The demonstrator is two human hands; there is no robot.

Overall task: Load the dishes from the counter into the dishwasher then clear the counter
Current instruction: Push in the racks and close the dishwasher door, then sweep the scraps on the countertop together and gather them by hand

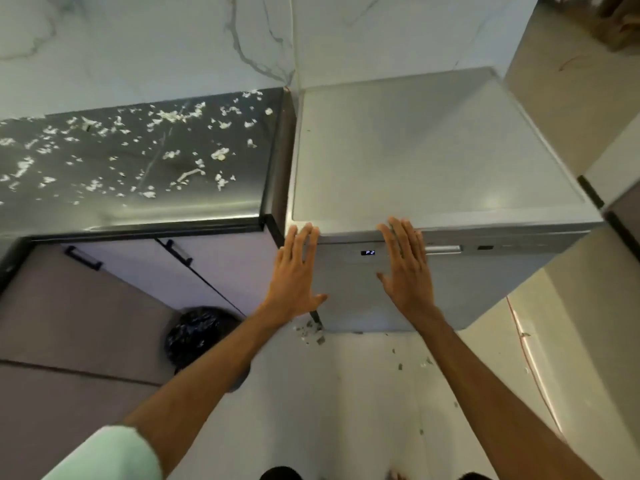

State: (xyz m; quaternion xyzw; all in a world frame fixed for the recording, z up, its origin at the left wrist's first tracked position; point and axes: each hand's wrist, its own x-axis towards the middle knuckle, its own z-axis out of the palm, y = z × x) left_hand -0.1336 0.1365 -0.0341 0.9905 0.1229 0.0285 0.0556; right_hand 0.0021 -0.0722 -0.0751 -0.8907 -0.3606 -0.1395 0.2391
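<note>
While the left grip (pixel 298 271) and right grip (pixel 405 268) are lying wide on the shut dishwasher (pixel 433 150) front, holding nothing, its stiff, heavy door is likely needing a pull at the handle (pixel 443 249) beside the right grip. Its inside is lying hidden; scraps (pixel 218 154) are littering the desk (pixel 138 209) leftward.

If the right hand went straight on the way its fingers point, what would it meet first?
The right hand lies flat on the dishwasher door, fingertips at its upper edge. It would likely meet the front lip of the top panel first, though depth is unclear.
</note>
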